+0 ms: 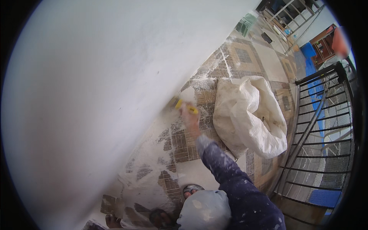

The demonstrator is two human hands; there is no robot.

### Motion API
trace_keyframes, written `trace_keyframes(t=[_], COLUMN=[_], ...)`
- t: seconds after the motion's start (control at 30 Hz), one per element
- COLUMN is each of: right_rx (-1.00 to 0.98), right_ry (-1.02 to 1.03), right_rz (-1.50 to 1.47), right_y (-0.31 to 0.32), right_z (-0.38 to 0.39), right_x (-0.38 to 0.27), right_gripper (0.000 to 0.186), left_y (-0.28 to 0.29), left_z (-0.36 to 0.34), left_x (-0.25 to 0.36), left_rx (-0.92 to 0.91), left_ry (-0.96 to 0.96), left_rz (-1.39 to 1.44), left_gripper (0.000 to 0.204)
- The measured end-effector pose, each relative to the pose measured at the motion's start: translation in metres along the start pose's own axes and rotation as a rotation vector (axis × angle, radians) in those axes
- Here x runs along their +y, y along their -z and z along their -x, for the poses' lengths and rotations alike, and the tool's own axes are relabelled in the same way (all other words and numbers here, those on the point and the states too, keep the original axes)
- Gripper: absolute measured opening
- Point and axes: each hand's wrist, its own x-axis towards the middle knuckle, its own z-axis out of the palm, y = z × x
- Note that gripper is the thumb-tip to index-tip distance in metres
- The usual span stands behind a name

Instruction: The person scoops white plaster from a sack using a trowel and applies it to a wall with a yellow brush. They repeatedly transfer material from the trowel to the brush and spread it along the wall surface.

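My right hand (190, 118), on an outstretched dusty navy sleeve, is closed round the yellow handle of a brush (190, 109). The brush's blurred pale head is at the foot of the white wall (96, 88), where it meets the tiled floor. A small heap of white powder (188, 94) lies just beyond it. Low at the left, my left hand (112, 221) is dark and partly cut off, with its fingers at the edge of a flat, square, brownish plate (111, 205). What kind of plate this is, I cannot make out.
A large white woven sack (249, 115) stands with its mouth open, right of my arm. White dust (153, 149) coats the patterned tiles. My pale-covered knee (205, 211) and sandalled foot (192, 189) are below. A black metal railing (322, 134) runs along the right; a metal frame (293, 15) stands far off.
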Motion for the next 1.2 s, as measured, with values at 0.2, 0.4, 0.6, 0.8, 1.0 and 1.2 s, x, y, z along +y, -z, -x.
trace_keyframes(t=[0.2, 0.4, 0.6, 0.8, 1.0, 1.2], right_rx=[0.058, 0.239, -0.13, 0.345, 0.049, -0.095], right_ry=[0.309, 0.211, 0.233, 0.255, 0.184, 0.174], right_rz=[0.492, 1.166, 0.753, -0.086, 0.157, 0.333], right_y=[0.026, 0.036, 0.019, 0.042, 0.036, 0.031], right_z=[-0.038, -0.148, -0.045, -0.195, -0.143, 0.005], right_x=[-0.063, -0.093, -0.077, -0.046, -0.025, -0.062], right_gripper=[0.03, 0.029, 0.029, 0.029, 0.025, 0.019], left_y=[0.012, 0.019, 0.018, 0.012, 0.01, 0.019], left_z=[-0.009, -0.012, -0.01, -0.013, -0.014, -0.015], left_x=[-0.005, -0.006, -0.008, -0.012, -0.006, -0.011], left_rx=[-0.048, -0.136, -0.104, -0.094, -0.086, -0.104], left_ry=[0.01, 0.036, 0.067, 0.055, 0.056, 0.072], left_rz=[0.031, -0.003, -0.036, -0.003, 0.013, 0.049], left_gripper=[0.031, 0.036, 0.036, 0.034, 0.032, 0.03])
